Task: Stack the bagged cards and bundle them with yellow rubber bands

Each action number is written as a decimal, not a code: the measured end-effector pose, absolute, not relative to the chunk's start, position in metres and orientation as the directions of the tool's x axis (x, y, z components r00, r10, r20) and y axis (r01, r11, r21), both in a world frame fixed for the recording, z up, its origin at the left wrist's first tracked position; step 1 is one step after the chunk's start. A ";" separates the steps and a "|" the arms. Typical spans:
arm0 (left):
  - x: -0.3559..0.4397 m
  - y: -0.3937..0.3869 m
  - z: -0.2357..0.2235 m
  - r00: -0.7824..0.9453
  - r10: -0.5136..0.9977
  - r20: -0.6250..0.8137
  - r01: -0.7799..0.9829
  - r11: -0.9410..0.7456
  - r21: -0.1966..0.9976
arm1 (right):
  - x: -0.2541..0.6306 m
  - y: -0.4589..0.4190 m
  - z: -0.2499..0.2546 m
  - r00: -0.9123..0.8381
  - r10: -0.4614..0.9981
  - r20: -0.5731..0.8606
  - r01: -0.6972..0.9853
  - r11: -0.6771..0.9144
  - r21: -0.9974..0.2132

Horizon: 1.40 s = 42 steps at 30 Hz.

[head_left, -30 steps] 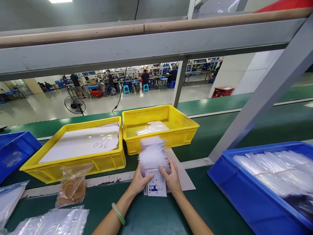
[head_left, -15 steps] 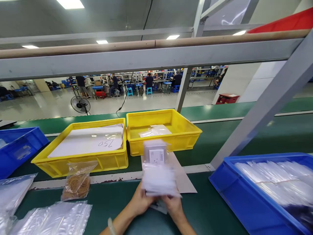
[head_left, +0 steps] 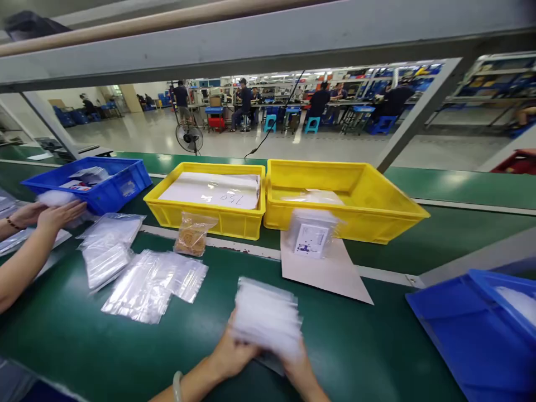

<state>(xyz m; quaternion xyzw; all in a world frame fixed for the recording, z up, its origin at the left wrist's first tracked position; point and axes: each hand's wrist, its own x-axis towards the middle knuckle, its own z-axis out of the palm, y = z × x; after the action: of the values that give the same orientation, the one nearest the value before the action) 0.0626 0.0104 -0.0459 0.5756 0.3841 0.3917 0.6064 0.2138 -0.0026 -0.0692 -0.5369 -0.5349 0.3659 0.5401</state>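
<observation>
A blurred stack of clear plastic bags (head_left: pixel 268 315) is held low over the green work surface. My left hand (head_left: pixel 235 347) grips its left side, a pale bracelet on the wrist. On the right side my right hand (head_left: pixel 298 363) is closed on the same stack; its fingertips are partly hidden beneath. Beyond the hands, a bagged pack with a printed label (head_left: pixel 310 240) rests on a sheet of cardboard (head_left: pixel 320 277), against the right yellow bin (head_left: pixel 377 228). More clear bags (head_left: pixel 142 287) lie flat to the left.
A left yellow bin (head_left: pixel 205 219) holds paper marked with a number. Before it sits a bag of rubber bands (head_left: pixel 191 241). Blue bins stand at left (head_left: pixel 125 192) and right (head_left: pixel 469 335). A co-worker's hands (head_left: pixel 58 215) hold a pale pack at far left.
My view has swung left and down, bringing a co-worker's hands into sight. Both my hands keep the stack, now apart from the labelled pack and nearer me.
</observation>
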 end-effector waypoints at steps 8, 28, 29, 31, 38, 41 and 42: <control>0.037 -0.034 -0.043 0.454 0.805 -0.381 -0.488 0.583 0.650 | 0.209 -0.062 -0.002 -0.072 0.895 -0.441 0.082 -0.435 -0.897; 0.001 -0.072 -0.057 0.417 0.653 -0.632 -0.696 0.677 0.241 | 0.216 -0.086 0.005 0.106 0.951 -0.291 -0.111 -0.280 -0.954; 0.001 -0.072 -0.056 0.391 0.650 -0.652 -0.700 0.670 0.248 | 0.224 -0.085 0.002 0.108 0.948 -0.299 -0.092 -0.290 -0.953; -0.001 -0.072 -0.056 0.352 0.642 -0.681 -0.705 0.660 0.259 | 0.240 -0.083 -0.004 0.178 0.935 -0.307 -0.022 -0.308 -0.951; -0.004 -0.074 -0.059 0.393 0.643 -0.657 -0.689 0.680 0.252 | 0.234 -0.079 0.003 0.024 0.957 -0.288 0.206 -0.287 -0.936; -0.003 -0.078 -0.057 0.475 0.663 -0.578 -0.668 0.700 0.254 | 0.208 -0.074 0.011 -0.186 0.947 -0.260 0.058 -0.254 -0.965; -0.003 -0.079 -0.057 0.499 0.668 -0.552 -0.665 0.704 0.251 | 0.201 -0.073 0.013 -0.162 0.953 -0.258 0.036 -0.255 -0.966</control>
<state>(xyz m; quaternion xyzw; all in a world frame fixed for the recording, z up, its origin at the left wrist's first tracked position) -0.0026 -0.0789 -0.0568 0.0026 0.3203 0.3849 0.8656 0.2007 -0.0731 0.0126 -0.5213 -0.4741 0.5967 0.3841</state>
